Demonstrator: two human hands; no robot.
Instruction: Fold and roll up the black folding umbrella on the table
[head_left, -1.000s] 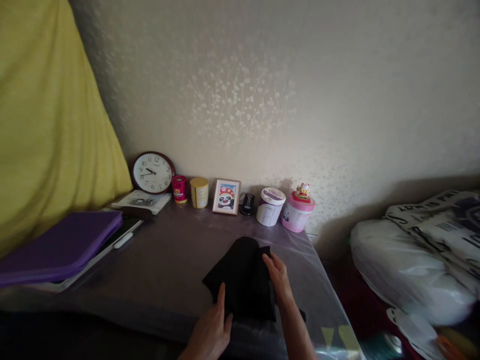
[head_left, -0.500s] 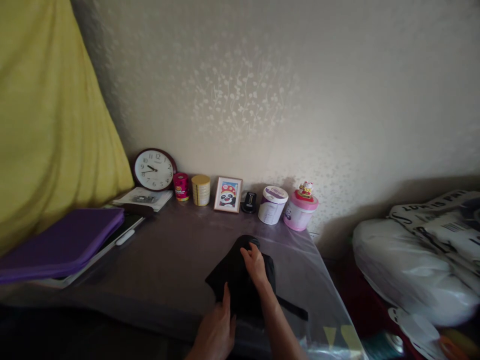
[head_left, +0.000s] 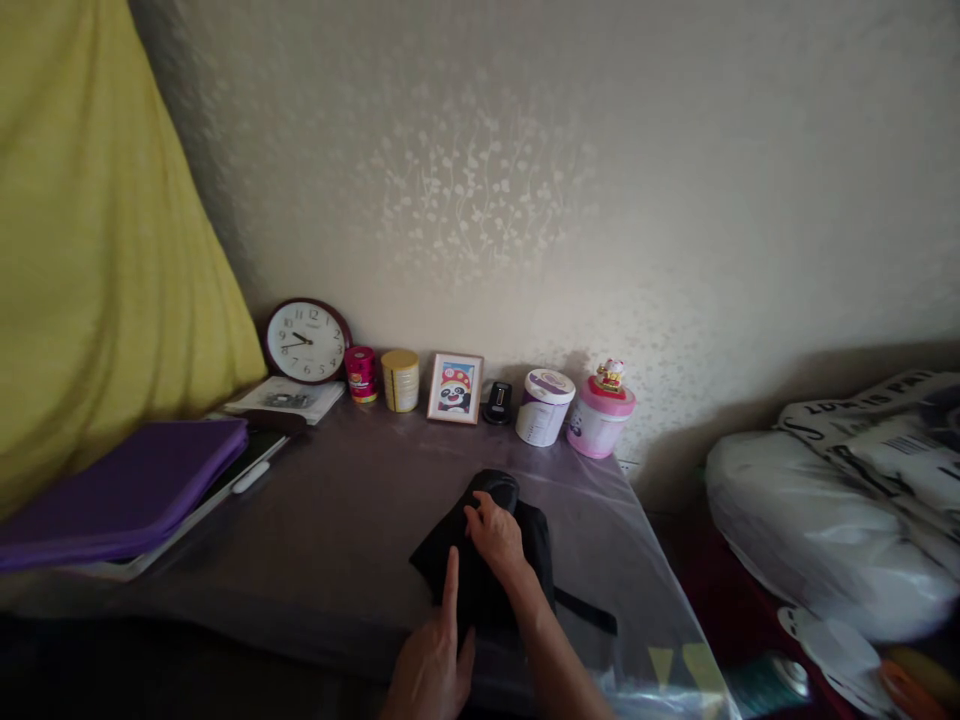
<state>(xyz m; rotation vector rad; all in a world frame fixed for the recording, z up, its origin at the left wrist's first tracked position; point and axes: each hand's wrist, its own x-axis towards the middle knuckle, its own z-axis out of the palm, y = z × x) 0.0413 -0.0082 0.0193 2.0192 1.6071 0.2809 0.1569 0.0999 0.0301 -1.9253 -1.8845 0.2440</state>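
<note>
A black fabric item (head_left: 469, 570) lies on the table, partly folded, with a narrow strap (head_left: 589, 610) trailing to the right. What kind of article it is, I cannot make out. My right hand (head_left: 496, 535) is over its upper part, fingers bent and closed at the cloth. Below and to the left, my left hand (head_left: 435, 655) rests at the near side of the fabric, its index finger stretched forward and its thumb apart. The near edge of the black item is hidden behind my hands and forearm.
Along the wall stand a clock (head_left: 307, 342), a pink can (head_left: 361, 376), a yellow-lidded can (head_left: 401, 382), a panda picture frame (head_left: 455, 388), a small black device (head_left: 498, 403) and two tubs. Left lies a purple folder (head_left: 135, 490); right, a plastic bag (head_left: 810, 530) beyond the table edge.
My right hand has shifted a little left across the black fabric. My left index finger has risen slightly and points more upright. The fabric has hardly moved.
</note>
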